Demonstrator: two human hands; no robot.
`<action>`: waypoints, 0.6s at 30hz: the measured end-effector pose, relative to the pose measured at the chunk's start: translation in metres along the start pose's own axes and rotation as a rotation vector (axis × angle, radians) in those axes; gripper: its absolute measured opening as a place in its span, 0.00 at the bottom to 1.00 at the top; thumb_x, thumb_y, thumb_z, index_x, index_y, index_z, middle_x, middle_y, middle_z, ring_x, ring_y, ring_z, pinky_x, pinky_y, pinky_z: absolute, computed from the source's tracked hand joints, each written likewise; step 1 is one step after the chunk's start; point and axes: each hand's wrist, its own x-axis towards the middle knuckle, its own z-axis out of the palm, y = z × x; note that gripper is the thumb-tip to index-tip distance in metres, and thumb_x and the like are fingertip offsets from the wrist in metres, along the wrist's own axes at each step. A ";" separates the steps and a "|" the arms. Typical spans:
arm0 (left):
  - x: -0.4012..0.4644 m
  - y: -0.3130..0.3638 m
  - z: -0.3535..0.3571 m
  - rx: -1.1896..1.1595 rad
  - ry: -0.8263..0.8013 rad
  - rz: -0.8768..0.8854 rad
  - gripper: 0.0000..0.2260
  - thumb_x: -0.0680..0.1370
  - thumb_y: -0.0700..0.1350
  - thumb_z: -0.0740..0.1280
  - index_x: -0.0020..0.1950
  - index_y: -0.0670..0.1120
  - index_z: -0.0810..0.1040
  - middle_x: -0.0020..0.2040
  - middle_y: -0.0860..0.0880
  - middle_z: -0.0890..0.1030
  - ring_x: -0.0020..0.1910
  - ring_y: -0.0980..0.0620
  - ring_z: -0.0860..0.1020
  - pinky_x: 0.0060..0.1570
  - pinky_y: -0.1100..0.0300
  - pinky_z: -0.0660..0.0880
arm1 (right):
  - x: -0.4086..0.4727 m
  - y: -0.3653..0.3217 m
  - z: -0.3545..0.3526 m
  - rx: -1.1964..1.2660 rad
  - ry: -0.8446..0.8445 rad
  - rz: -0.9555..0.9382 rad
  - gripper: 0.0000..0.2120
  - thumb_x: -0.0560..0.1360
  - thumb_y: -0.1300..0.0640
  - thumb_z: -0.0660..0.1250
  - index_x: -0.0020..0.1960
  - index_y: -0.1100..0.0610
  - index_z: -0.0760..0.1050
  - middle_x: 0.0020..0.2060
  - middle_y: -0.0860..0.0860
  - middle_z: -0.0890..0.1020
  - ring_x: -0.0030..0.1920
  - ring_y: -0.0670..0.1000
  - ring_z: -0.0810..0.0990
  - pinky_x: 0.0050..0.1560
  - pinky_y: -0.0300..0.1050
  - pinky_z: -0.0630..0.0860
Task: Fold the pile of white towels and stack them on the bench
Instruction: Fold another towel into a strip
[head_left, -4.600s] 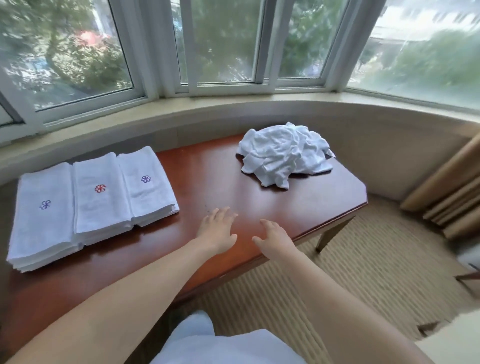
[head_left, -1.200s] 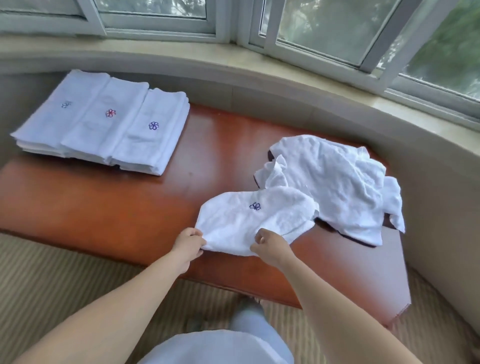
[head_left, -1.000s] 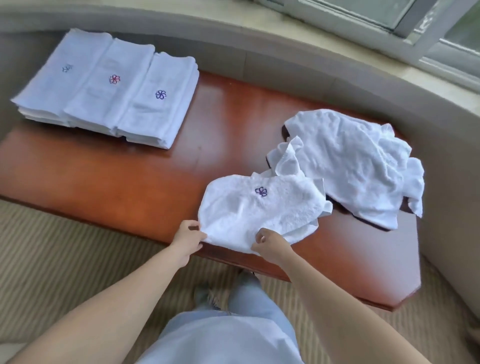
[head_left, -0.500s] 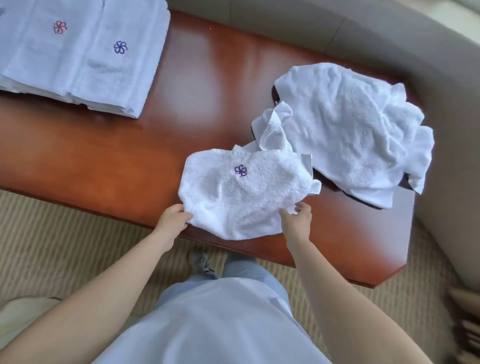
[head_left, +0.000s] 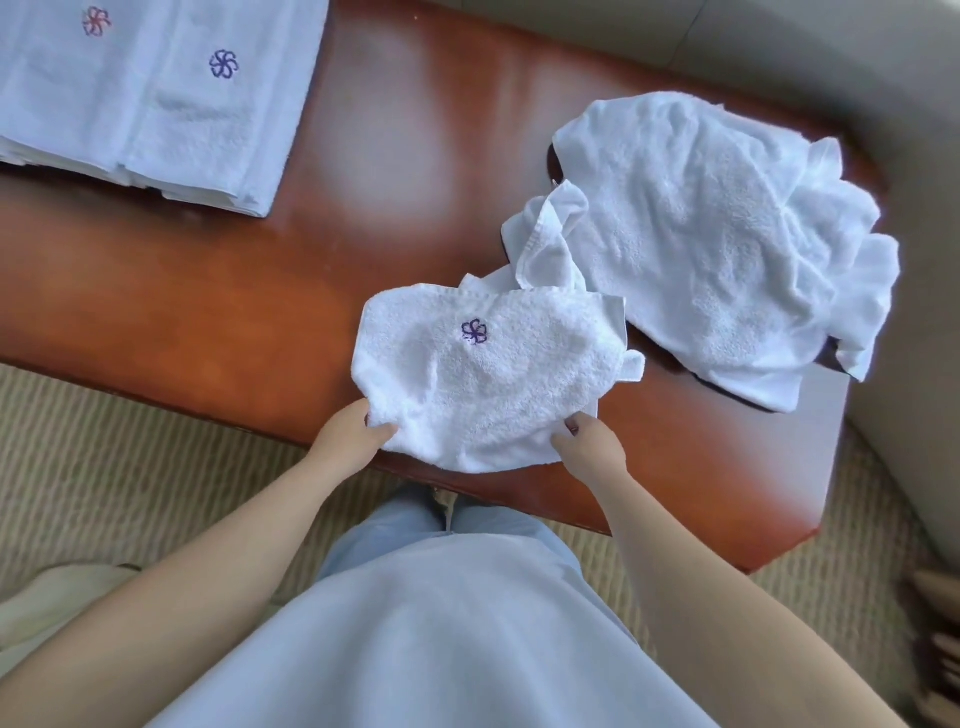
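A small white towel (head_left: 488, 379) with a purple flower mark lies rumpled at the near edge of the reddish wooden bench (head_left: 311, 270). My left hand (head_left: 353, 434) pinches its near left corner. My right hand (head_left: 589, 449) pinches its near right edge. Behind and to the right sits the crumpled pile of white towels (head_left: 717, 244), touching the held towel's far edge. Folded towels (head_left: 156, 104) with flower marks are stacked side by side at the bench's far left.
A grey curved wall (head_left: 914, 208) runs close behind and to the right of the bench. Beige ribbed carpet (head_left: 130, 467) lies below the bench's near edge. My legs in light trousers (head_left: 441, 597) stand against the bench.
I took one towel from the pile and drew it toward the near edge. My right hand shifted along its near edge, and the view tilted further down.
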 end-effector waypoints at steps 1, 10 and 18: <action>-0.001 -0.003 -0.001 0.019 0.013 0.003 0.07 0.80 0.52 0.67 0.56 0.52 0.79 0.51 0.55 0.83 0.51 0.54 0.81 0.48 0.56 0.77 | -0.003 0.002 0.002 0.015 0.004 -0.002 0.04 0.77 0.55 0.61 0.45 0.54 0.73 0.34 0.49 0.75 0.33 0.52 0.72 0.36 0.45 0.66; -0.017 0.000 -0.046 -0.150 0.214 0.058 0.14 0.81 0.53 0.67 0.51 0.42 0.78 0.44 0.49 0.76 0.41 0.50 0.75 0.38 0.58 0.68 | -0.060 -0.027 -0.034 0.551 0.267 -0.054 0.08 0.76 0.53 0.68 0.39 0.55 0.74 0.31 0.45 0.73 0.31 0.48 0.69 0.34 0.45 0.65; -0.046 0.126 -0.154 -0.686 0.252 0.294 0.04 0.80 0.44 0.69 0.46 0.47 0.81 0.45 0.48 0.82 0.44 0.50 0.80 0.42 0.54 0.80 | -0.125 -0.126 -0.160 0.929 0.528 -0.308 0.06 0.77 0.50 0.68 0.45 0.51 0.78 0.39 0.47 0.78 0.39 0.47 0.76 0.39 0.44 0.75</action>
